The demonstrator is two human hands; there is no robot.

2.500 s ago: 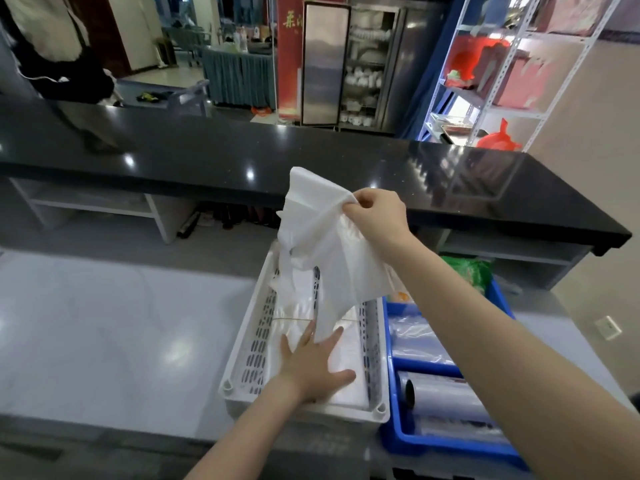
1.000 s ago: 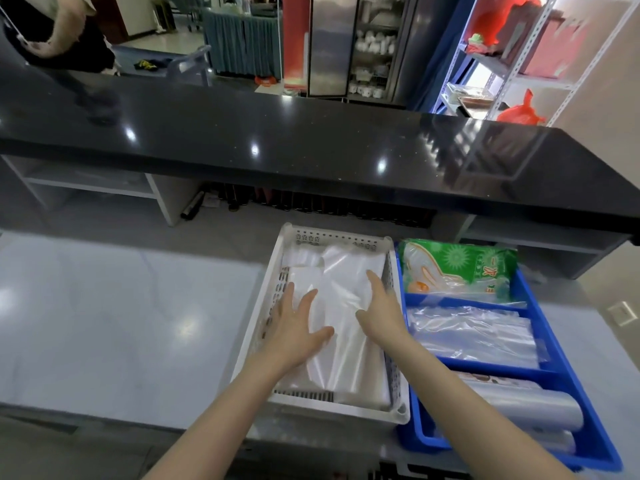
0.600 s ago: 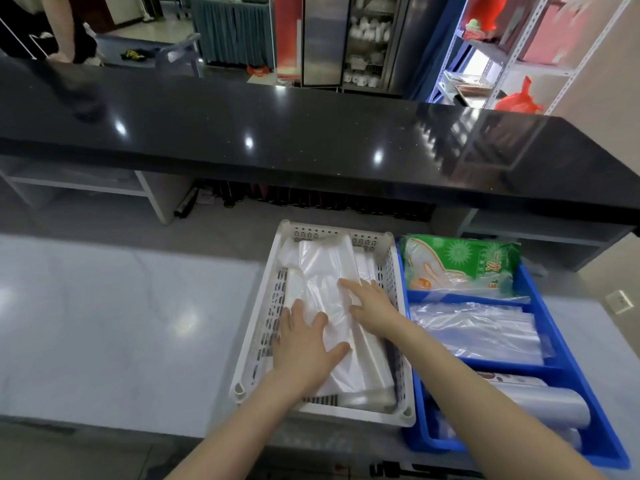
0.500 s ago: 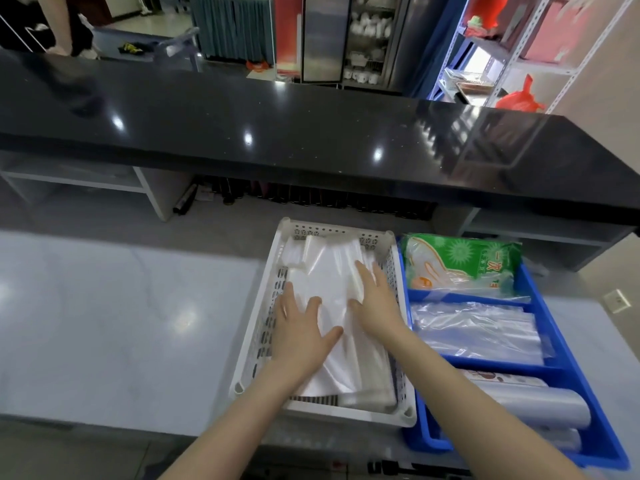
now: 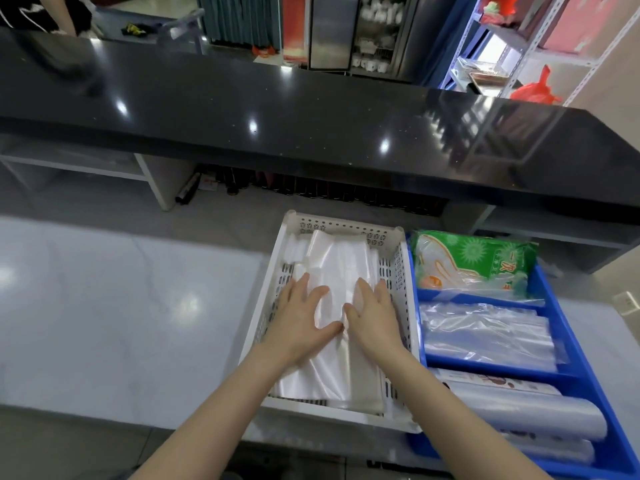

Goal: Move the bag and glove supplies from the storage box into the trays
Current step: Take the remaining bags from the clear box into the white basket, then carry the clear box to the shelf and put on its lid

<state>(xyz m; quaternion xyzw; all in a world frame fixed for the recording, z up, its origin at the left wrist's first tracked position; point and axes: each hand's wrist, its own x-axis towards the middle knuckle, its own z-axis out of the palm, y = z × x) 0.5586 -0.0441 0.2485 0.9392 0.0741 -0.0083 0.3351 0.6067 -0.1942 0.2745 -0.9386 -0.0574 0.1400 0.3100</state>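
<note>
Bags [image 5: 341, 268], a white stack lying flat in the white tray [image 5: 403, 271], long axis running away from the person, directly beneath the flat, open-palmed left hand [image 5: 300, 322] and right hand [image 5: 374, 318], neither gripping, equally near.

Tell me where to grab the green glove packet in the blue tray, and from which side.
Take the green glove packet by its far edge, coming from above. It lies flat across the back compartment of the blue tray, its near edge against the divider, so a pinch on the raised, exposed far side seems easiest.
</note>
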